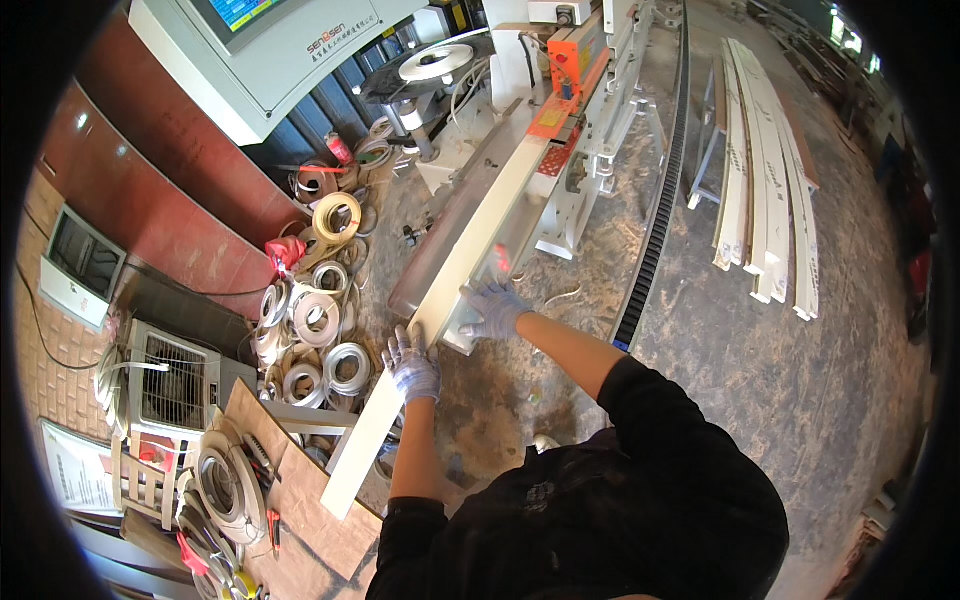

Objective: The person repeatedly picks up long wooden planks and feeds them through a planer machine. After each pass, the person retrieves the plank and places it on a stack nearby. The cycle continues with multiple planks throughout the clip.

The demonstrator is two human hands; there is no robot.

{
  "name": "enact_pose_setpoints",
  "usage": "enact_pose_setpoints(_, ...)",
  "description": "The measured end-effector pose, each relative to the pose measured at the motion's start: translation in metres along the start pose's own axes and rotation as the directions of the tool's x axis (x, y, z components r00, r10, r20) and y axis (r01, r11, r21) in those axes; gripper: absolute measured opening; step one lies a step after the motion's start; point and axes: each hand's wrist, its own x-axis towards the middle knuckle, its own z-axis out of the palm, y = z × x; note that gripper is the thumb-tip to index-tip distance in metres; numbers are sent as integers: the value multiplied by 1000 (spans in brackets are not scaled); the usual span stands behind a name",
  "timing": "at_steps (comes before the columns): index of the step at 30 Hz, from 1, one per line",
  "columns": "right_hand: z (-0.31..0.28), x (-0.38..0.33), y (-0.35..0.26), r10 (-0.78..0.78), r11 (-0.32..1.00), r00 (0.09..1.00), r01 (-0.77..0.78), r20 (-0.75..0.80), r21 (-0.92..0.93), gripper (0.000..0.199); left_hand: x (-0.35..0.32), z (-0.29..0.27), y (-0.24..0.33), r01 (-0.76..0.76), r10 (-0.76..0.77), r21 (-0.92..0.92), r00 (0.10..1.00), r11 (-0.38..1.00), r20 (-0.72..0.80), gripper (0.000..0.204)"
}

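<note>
A long, narrow, cream-coloured board [470,250] slants from the lower left up into the orange-fronted head of an edge-banding machine [548,118]. Across its upper face lies my left hand [412,367], gloved, with fingers spread and the palm toward the board's near side. My right hand [493,311], also gloved, is farther along on the right. Its fingers are stretched out toward the board's right edge, beside the machine's bed; whether the fingertips touch the board I cannot tell. The board's near end overhangs a brown worktable [310,490].
Several rolls of edge tape [313,318] are heaped on the floor to the left. A roller chain track [655,240] runs along the right, with long white boards [765,180] stacked beyond it. A grey control cabinet [270,70] stands at upper left. Orange-handled pliers [274,530] lie on the worktable.
</note>
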Motion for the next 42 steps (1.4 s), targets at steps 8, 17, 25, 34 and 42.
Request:
enact_pose_setpoints(8,74,-133,19,-263,647,962,122,70,753,76,28,-9,37,33,-33,-11,999,999,39,63)
enact_pose_setpoints(17,118,-333,177,355,590,893,-442,275,676,60,43,-14,71,157,-155,-57,987,986,29,62)
enact_pose_setpoints(25,137,-424,249,548,190,752,-540,367,820,60,51,-14,101,226,-232,-89,970,970,-70,57)
enact_pose_setpoints(34,121,-488,300,629,333,695,-645,347,688,63,77,10,123,252,-255,-38,954,967,-156,60)
enact_pose_setpoints(42,124,-494,307,694,319,640,-684,330,656,67,92,-1,153,264,-249,118,960,957,-131,61)
